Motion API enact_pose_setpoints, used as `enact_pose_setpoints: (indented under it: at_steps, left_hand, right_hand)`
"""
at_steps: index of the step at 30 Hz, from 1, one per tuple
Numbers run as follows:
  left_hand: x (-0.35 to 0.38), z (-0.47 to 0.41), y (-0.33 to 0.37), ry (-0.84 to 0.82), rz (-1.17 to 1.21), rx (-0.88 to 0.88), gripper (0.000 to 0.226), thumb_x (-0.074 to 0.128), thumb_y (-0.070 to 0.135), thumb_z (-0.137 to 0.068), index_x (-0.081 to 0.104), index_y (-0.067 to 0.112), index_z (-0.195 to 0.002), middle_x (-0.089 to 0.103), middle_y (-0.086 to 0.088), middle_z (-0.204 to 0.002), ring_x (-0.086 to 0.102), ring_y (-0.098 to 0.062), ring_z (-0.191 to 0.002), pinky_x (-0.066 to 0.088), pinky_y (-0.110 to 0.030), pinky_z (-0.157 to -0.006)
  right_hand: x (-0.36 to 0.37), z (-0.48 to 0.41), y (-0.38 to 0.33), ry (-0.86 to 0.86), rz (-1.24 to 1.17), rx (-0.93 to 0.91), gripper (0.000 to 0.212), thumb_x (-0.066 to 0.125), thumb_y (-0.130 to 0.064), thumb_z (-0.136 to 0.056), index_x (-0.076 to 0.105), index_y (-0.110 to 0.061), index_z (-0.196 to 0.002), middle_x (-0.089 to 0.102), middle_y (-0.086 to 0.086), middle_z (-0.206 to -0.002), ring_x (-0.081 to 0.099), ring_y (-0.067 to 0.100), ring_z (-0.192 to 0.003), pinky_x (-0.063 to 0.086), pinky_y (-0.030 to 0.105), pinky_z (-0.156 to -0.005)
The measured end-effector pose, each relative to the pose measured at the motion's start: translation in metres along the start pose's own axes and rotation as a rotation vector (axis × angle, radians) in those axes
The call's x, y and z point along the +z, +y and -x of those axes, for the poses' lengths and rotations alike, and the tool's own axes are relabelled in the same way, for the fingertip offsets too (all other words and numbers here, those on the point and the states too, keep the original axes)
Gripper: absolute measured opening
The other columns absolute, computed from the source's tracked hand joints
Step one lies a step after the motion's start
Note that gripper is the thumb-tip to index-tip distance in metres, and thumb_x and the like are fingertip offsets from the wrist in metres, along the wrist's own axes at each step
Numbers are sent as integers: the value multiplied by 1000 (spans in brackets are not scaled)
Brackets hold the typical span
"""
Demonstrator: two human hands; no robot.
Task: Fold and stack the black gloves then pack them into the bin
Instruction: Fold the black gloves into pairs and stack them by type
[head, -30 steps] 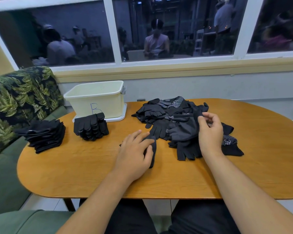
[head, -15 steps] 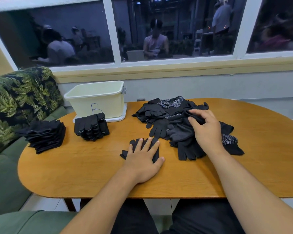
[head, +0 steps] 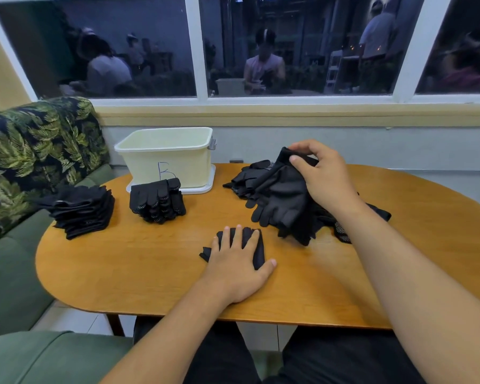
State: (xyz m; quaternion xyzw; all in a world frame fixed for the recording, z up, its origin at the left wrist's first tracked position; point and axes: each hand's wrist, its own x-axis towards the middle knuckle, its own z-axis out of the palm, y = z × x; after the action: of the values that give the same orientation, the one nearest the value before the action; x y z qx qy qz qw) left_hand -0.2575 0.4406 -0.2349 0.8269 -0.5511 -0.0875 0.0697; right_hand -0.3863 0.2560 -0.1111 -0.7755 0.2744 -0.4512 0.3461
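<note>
head view, from the left: a stack of folded gloves [head: 81, 210] sits at the table's [head: 150, 267] left end, a second stack [head: 157, 202] sits just in front of the bin [head: 166, 159], and neither has moved over the last second. the bin looks empty from this angle, though its floor is only partly in sight.

near the table's middle the left hand [head: 237, 261] stays where it was half a second ago, fingers straight and spread, palm pressing the flat glove [head: 258, 252] onto the wood. it grips nothing; it only pins that glove in place.

the change is on the right. half a second ago the right hand [head: 324, 178] was low in the loose pile [head: 247, 178], closing on fabric. now it is raised above the pile, thumb and fingertips pinching the cuff of one lifted glove [head: 284, 200], whose fingers hang down and brush the heap.

so a second glove is now singled out, most likely the mate for the one held flat. the step in hand is pairing: laying it over the pinned glove before folding. much of the pile is still unsorted and nothing is packed yet, so the task sits somewhere in its middle.
</note>
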Motion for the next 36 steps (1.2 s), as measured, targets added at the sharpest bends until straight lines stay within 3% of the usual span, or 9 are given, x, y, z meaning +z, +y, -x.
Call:
enact_pose_setpoints:
  at_steps: [5,8,12,15,19,22,27,32,36]
  left_hand:
    - [-44,-2,10,272,604,-5,74,41,70,-104,25,34,-167,31,12,-171,25,-14,-159,23,-39,-128]
    - [-64,-16,18,146,1201,115,89,76,60,-91,31,37,-165,48,21,-158,47,0,-144,38,-38,-124]
    - [-61,-35,30,23,1423,223,114,96,34,-78,25,39,-167,52,9,-159,57,-10,-140,46,-47,-120]
    - [-53,-39,45,47,1500,302,96,89,12,-87,33,28,-164,58,2,-155,57,-21,-141,46,-55,-118]
    - [-50,-47,41,241,1282,232,64,84,26,-93,57,36,-150,63,14,-147,51,-8,-144,44,-40,-119]
    - [-65,-55,21,348,1173,167,42,76,16,-98,69,37,-134,66,16,-136,58,12,-124,50,-13,-97]
    - [-95,-87,-24,454,929,-46,34,66,17,-104,67,31,-136,71,7,-128,67,-15,-119,57,-34,-100]
    - [-82,-88,-58,67,376,-288,68,57,45,-104,35,22,-165,60,-11,-150,55,-34,-138,45,-39,-110]
    - [-62,-74,-58,21,111,-314,75,47,54,-105,21,24,-168,46,-26,-157,52,-42,-137,45,-50,-113]
  right_hand:
    - [2,0,1,-10,-272,102,20,70,-18,-104,76,-32,-116,77,-10,-112,74,13,-107,63,40,-95]
    - [1,2,-3,18,-532,232,20,68,-14,-105,74,-23,-121,80,-3,-115,77,18,-107,63,33,-83]
    - [-6,0,-3,82,-761,384,26,68,-15,-105,71,-18,-130,77,7,-125,77,23,-106,62,36,-78]
    - [-12,0,0,110,-853,413,26,68,-12,-104,69,-15,-131,78,8,-122,77,20,-102,63,36,-79]
    - [-33,1,10,265,-716,376,17,67,-13,-105,71,-24,-116,78,-5,-107,76,15,-95,64,38,-74]
    - [-54,-2,16,386,-671,284,18,67,-11,-105,73,-25,-113,78,-5,-107,75,13,-99,63,42,-94]
    - [-69,-8,17,330,-559,214,20,70,-10,-103,75,-27,-113,79,-1,-114,75,21,-114,60,48,-104]
    - [-55,2,23,178,-547,277,20,69,-10,-104,74,-25,-115,81,-6,-110,76,14,-104,62,39,-91]
    - [-40,9,24,20,-573,351,23,69,-8,-103,75,-21,-121,81,-11,-107,77,10,-100,61,35,-83]
